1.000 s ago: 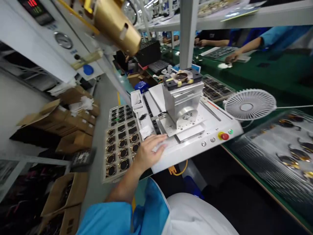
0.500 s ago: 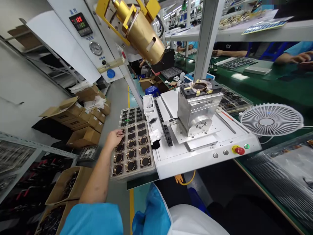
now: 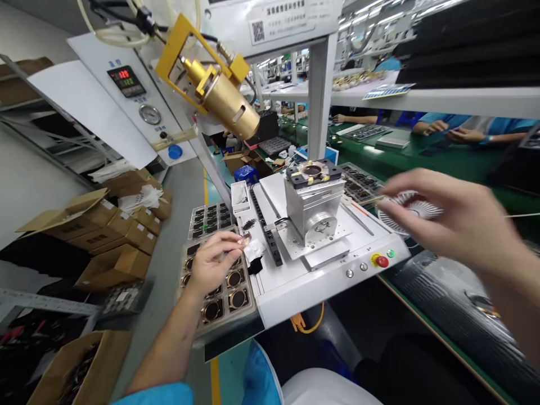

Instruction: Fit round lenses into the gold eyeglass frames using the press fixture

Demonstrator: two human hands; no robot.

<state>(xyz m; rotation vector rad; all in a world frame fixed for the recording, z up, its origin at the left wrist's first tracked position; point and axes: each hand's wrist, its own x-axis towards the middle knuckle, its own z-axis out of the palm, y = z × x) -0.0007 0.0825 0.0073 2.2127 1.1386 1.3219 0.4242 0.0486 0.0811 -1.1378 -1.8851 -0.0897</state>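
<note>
My left hand (image 3: 214, 263) is closed in a pinch on a small round shiny watch case (image 3: 244, 241). It is held above the edge of a clear plastic tray (image 3: 219, 329) with rows of round, gold-rimmed black watch cases (image 3: 237, 298). On the right, my right hand (image 3: 447, 219) is raised and blurred. Its thumb and forefinger are closed around a thin, pale, stick-like tool (image 3: 370, 200), which points left. Between my hands stands a metal block fixture (image 3: 314, 208), its black top plate (image 3: 313, 173) carrying a ring-shaped seat.
A gold cylindrical press head (image 3: 230, 107) hangs above and behind the fixture. Tweezers (image 3: 356, 216) lie on the white machine bed. A red stop button (image 3: 382, 261) sits at its front, and a white fan (image 3: 409, 211) stands behind my right hand. Co-workers' hands (image 3: 464, 134) show across the green bench.
My left hand went from the machine's front edge to the tray, and now comes back right with a watch case. My right hand has come into view with a thin tool. The view has shifted.
</note>
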